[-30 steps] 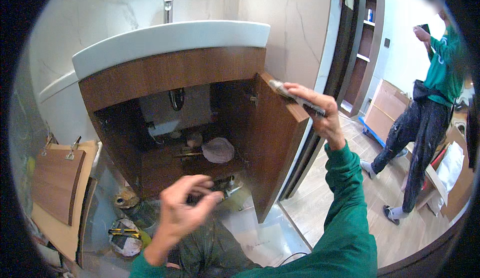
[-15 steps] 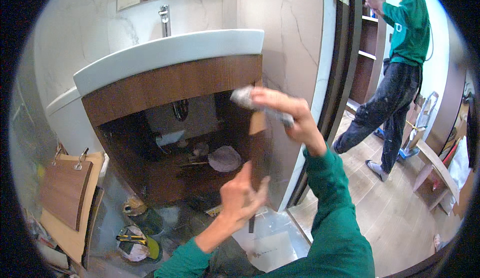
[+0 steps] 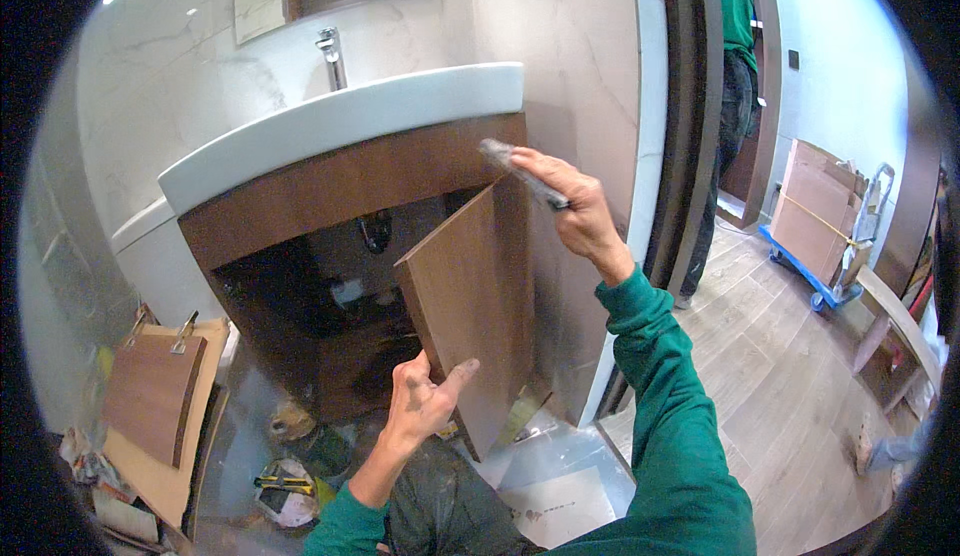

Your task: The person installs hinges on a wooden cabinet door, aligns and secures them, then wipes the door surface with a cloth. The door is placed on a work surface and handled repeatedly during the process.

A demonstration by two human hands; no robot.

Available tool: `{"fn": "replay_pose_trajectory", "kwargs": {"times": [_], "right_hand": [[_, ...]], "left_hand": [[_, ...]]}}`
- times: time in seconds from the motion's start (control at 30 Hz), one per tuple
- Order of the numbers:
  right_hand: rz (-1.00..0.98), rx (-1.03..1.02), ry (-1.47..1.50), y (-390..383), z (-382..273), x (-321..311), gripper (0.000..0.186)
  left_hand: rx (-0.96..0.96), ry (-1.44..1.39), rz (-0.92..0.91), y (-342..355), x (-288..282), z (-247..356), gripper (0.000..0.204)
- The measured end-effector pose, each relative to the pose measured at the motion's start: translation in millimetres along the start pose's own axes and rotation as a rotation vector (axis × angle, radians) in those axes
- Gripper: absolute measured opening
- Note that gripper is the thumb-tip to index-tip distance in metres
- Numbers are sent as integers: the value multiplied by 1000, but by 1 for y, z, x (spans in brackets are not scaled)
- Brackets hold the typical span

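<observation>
The brown wood-grain cabinet door (image 3: 475, 301) stands partly open at the right side of the vanity cabinet (image 3: 345, 206). My left hand (image 3: 425, 396) grips the door's free edge low down, thumb on the outer face and fingers curled behind. Dark smudges mark its back. Above the door's top corner, my right hand (image 3: 570, 201) is closed round a narrow grey tool (image 3: 525, 174) with a whitish, smeared-looking end; its exact kind does not show. The cabinet's inside is dark, with a black drain pipe (image 3: 376, 232) under the basin.
A white basin (image 3: 340, 121) with a chrome tap (image 3: 331, 56) tops the cabinet. Brown panels with hinges (image 3: 150, 396) lean at lower left, near a yellow-black utility knife (image 3: 283, 482). Beyond the doorway stand a person in green (image 3: 736, 16) and a blue trolley (image 3: 800, 266) with panels.
The door has swung partway across the opening, hiding the round pale thing inside. My left hand has taken hold of its edge. The person beyond the doorway has moved left.
</observation>
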State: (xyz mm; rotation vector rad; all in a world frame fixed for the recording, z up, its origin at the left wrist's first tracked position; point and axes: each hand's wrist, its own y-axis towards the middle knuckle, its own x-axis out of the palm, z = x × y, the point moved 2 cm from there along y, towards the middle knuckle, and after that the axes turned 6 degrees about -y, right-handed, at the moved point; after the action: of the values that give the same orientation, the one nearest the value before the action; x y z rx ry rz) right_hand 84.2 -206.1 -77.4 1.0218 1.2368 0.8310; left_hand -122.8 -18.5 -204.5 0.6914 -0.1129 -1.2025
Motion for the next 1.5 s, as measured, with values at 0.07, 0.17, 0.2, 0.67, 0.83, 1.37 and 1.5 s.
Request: {"fn": "replay_pose_trajectory", "kwargs": {"times": [0.07, 0.17, 0.2, 0.67, 0.83, 1.37, 1.5], "right_hand": [[20, 9, -76, 7, -21, 12, 46], [-15, -92, -20, 5, -70, 26, 46], [-45, -197, 12, 1, -86, 32, 49], [37, -216, -24, -3, -96, 67, 59], [-117, -206, -105, -4, -69, 70, 60], [274, 328, 319, -34, -5, 14, 41], [297, 50, 99, -10, -18, 47, 54]], "left_hand": [[-5, -2, -2, -1, -3, -3, 29], [-24, 34, -7, -2, -7, -6, 29], [-21, 38, -15, -1, -9, -6, 29], [-152, -40, -39, 13, -30, -20, 26], [-131, -113, -14, 18, -35, -21, 25], [-94, -192, 54, 29, -54, -5, 35], [-56, -130, 58, 29, -65, -1, 38]]}}
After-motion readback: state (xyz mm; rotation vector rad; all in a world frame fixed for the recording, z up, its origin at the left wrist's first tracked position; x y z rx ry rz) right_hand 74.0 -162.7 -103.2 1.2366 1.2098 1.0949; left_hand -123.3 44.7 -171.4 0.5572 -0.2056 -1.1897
